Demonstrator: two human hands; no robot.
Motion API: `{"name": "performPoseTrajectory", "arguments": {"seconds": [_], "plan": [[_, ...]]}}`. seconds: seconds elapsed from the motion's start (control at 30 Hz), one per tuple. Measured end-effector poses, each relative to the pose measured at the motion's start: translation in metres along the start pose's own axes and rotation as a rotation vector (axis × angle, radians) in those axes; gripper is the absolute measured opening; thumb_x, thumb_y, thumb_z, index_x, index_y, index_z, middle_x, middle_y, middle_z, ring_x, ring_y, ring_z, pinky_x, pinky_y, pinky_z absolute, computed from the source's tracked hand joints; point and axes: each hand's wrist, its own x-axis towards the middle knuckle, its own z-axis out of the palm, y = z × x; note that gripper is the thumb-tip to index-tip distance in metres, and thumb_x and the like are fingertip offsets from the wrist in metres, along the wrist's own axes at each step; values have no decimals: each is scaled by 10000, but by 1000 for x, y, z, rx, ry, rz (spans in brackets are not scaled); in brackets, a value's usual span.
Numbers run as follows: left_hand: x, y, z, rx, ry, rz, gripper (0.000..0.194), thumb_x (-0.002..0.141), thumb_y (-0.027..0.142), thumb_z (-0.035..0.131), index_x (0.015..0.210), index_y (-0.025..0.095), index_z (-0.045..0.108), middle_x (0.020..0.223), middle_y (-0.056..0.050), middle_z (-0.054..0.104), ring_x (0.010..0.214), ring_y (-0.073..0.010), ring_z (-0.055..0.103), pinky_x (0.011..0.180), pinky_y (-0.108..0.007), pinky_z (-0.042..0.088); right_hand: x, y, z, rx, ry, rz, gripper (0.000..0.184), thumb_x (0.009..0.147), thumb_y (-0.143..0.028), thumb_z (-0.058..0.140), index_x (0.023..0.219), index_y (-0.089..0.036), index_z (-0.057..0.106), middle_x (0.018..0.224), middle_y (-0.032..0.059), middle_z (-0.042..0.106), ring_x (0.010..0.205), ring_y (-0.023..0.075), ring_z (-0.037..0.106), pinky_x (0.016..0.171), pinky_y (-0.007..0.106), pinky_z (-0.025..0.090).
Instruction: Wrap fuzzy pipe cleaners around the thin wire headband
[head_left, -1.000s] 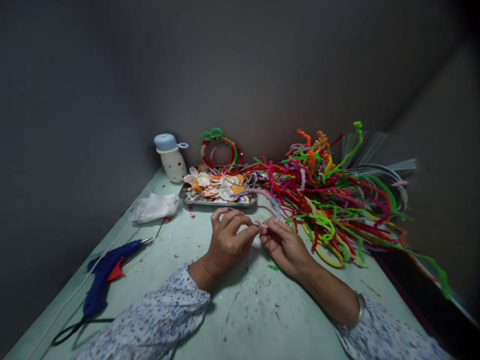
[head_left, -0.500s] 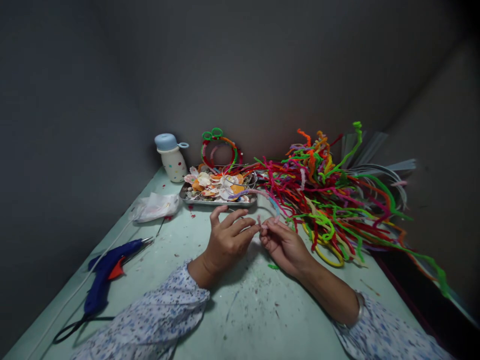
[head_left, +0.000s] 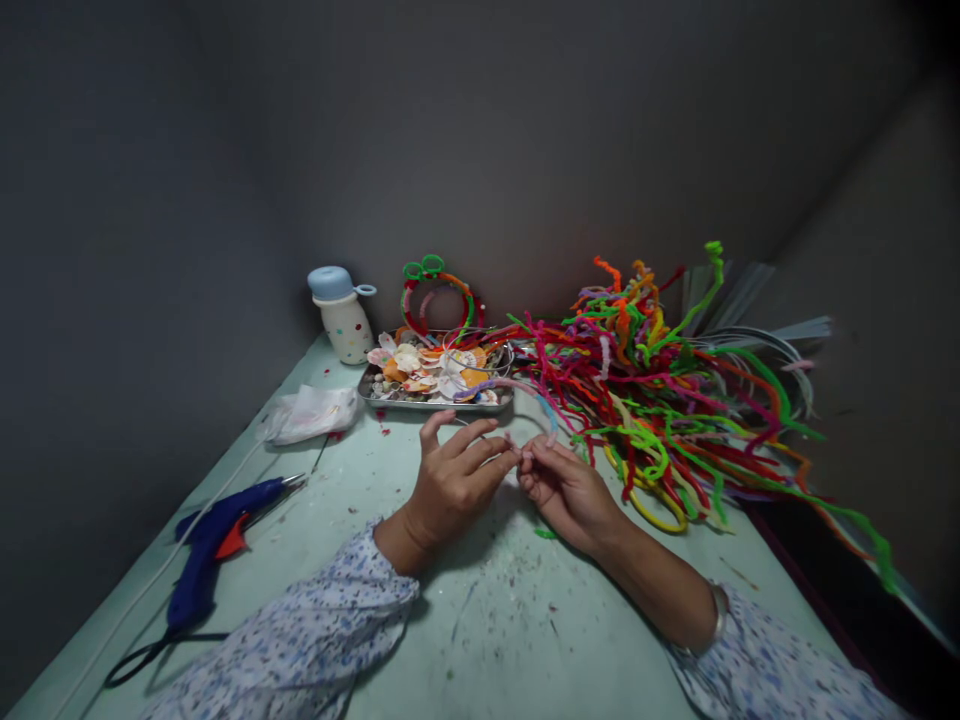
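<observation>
Over the middle of the table, my left hand (head_left: 459, 485) and my right hand (head_left: 570, 490) meet fingertip to fingertip. Between them is a pale pink pipe cleaner (head_left: 511, 442), pinched at its short end by both hands. A thin hoop, likely a headband (head_left: 550, 410), wrapped in blue, pink and purple fuzz, arcs up from my right fingers towards the tray. My left thumb and forefinger press together while its other fingers are raised. Exactly how the pipe cleaner lies on the hoop is hidden by the fingertips.
Behind my hands stands a metal tray (head_left: 420, 406) of flower-like pieces and beads. A big heap of pipe cleaners (head_left: 660, 390) fills the right. To the left lie a blue glue gun (head_left: 196, 560), its cord, a plastic packet (head_left: 311, 415) and a bottle (head_left: 345, 320).
The pink pipe cleaner's tip, upright between my hands before, now leans down to the left by my left fingers. My hands have hardly shifted.
</observation>
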Motion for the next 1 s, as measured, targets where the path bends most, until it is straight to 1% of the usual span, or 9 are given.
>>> {"name": "performPoseTrajectory", "arguments": {"seconds": [0.23,0.4,0.57,0.73,0.83,1.0], "plan": [[-2,-2,3,-14,-25,-22,221,845,146,582,997,292,649,943,28,731,1040,-198,614,1011,-472,226,-1,-1,2,15,-16,-15,76,781,-242,695,763,-181,653,681,-10,610,579,83,547,506,178,450],[1,0,3,-20,-44,-53,181,861,146,557,949,267,659,902,14,722,953,-186,623,1002,-460,243,-1,-1,2,26,-17,-15,69,786,-233,690,763,-180,652,681,-7,616,580,84,553,501,175,454],[2,2,5,-24,-79,-84,159,871,140,540,905,236,662,877,4,699,915,-172,611,1003,-444,245,-1,-1,2,1,-15,-17,98,785,-251,692,754,-171,643,679,-4,619,576,85,555,498,175,452],[1,2,8,-46,-75,-121,122,876,164,547,889,219,656,850,3,685,893,-167,599,995,-435,254,-1,-1,1,-27,-15,-22,136,782,-283,692,753,-163,635,675,1,622,574,86,558,509,176,451],[0,3,8,-53,-52,-136,108,867,171,563,902,222,651,857,3,692,890,-168,597,996,-434,257,-2,-1,2,-24,-14,-18,131,782,-280,692,762,-165,632,675,1,624,575,84,561,518,173,452],[-1,2,6,-51,-32,-122,130,857,158,570,915,236,658,864,4,706,903,-173,605,1003,-442,250,-1,-1,3,-28,-8,-7,153,768,-294,706,747,-173,615,672,-2,628,571,85,561,525,178,453]]}}
